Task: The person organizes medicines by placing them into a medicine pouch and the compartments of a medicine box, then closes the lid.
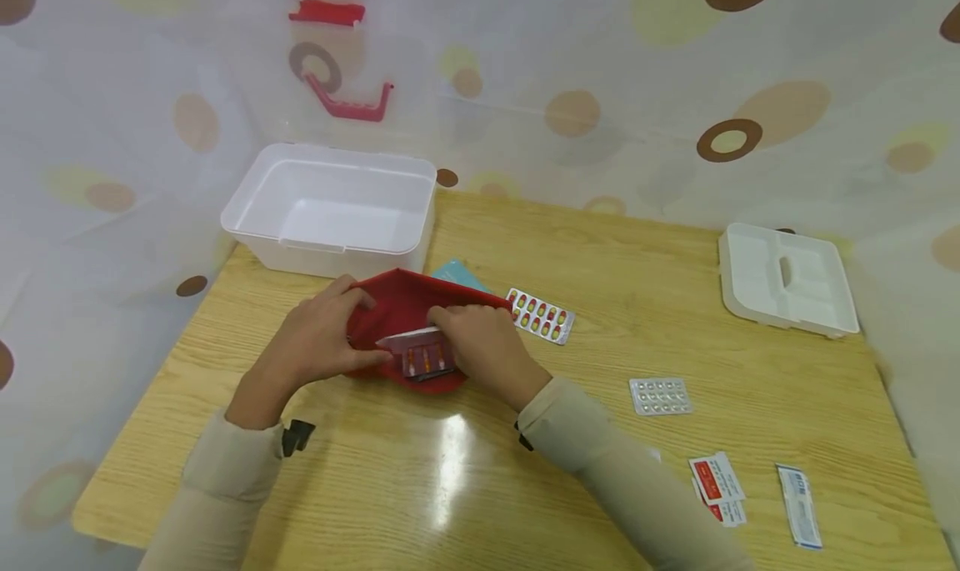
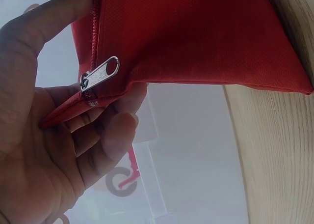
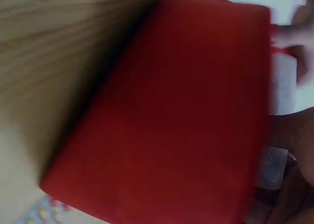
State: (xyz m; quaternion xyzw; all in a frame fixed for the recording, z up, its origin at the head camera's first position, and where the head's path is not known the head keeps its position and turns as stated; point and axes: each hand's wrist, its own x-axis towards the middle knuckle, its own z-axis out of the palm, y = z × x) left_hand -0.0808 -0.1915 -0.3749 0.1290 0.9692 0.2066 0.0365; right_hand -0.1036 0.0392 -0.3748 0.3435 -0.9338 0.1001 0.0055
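Between both hands, a red zippered pouch (image 1: 390,300) is spread with its mouth facing up. My left hand (image 1: 311,338) grips its left end; in the left wrist view the fabric corner lies between thumb and fingers, beside a silver zipper pull (image 2: 100,75). My right hand (image 1: 487,350) pinches a clear flat packet (image 1: 426,361) at the pouch mouth. Small orange-and-white stick-like pieces show inside the packet. In the right wrist view the red side of the pouch (image 3: 167,111) fills most of the picture and the right-hand fingers are partly hidden behind its edge.
A white open box (image 1: 322,258) stands behind the pouch, and a white divided tray (image 1: 813,292) lies far right. Around are a capsule blister pack (image 1: 543,316), a light-blue packet (image 1: 459,276), a silver blister pack (image 1: 660,396), red-and-white packets (image 1: 717,479) and a long sachet (image 1: 798,506).
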